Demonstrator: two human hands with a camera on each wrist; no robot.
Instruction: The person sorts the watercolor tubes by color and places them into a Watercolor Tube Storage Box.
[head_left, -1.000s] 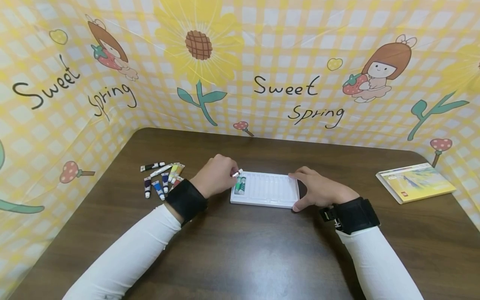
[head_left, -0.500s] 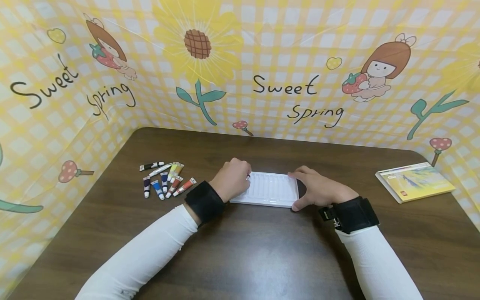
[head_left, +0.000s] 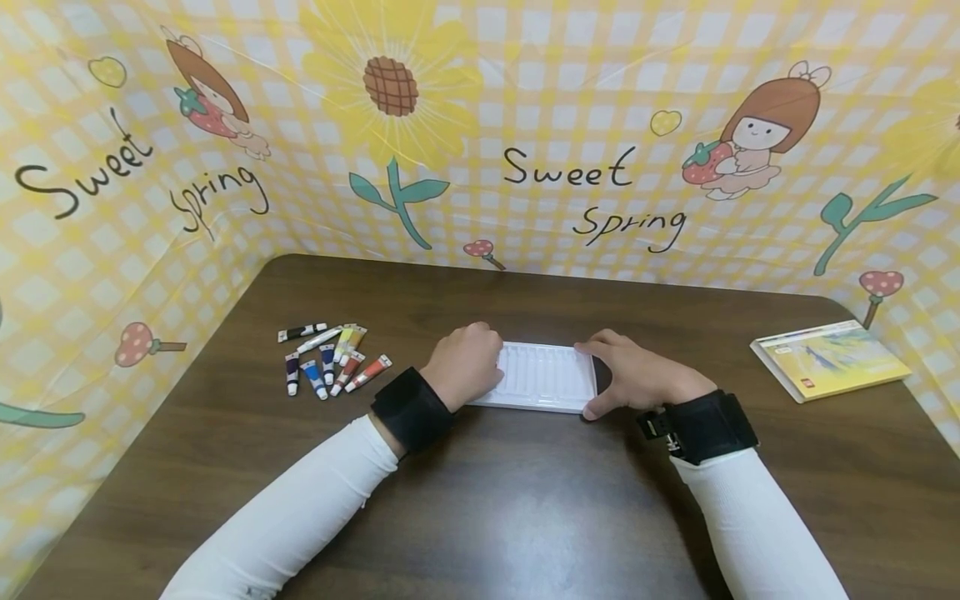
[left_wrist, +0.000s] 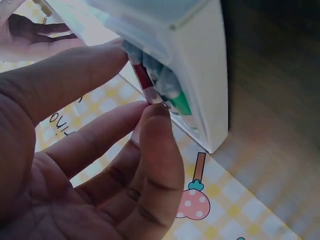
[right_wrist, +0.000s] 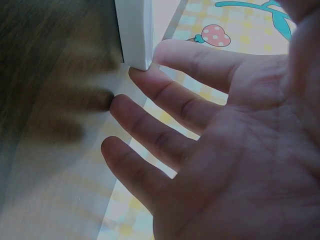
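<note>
My left hand (head_left: 467, 362) covers the left end of a white plastic tray (head_left: 543, 375) with narrow grooves. In the left wrist view, its thumb and fingertips pinch a dark red paint tube (left_wrist: 142, 75) by its two ends inside the tray. Beside that tube in the tray lies a green paint tube (left_wrist: 181, 102), partly hidden. My right hand (head_left: 637, 375) holds the tray's right end, with the thumb at the near corner and a forefinger at the far corner. In the right wrist view its fingers reach out fairly straight, and two touch the tray corner.
Left of the tray lies a loose group of several paint tubes, among them a blue tube (head_left: 315, 379), a black tube (head_left: 302, 332) and an orange-red tube (head_left: 369, 372). A yellow booklet-like pack (head_left: 831, 360) lies at the table's right. A patterned cloth backdrop (head_left: 420, 183) rises behind.
My left hand has moved right, from the tray's left edge to over its left grooves, carrying the tube into the tray. My right hand has stayed at the tray's right end.
</note>
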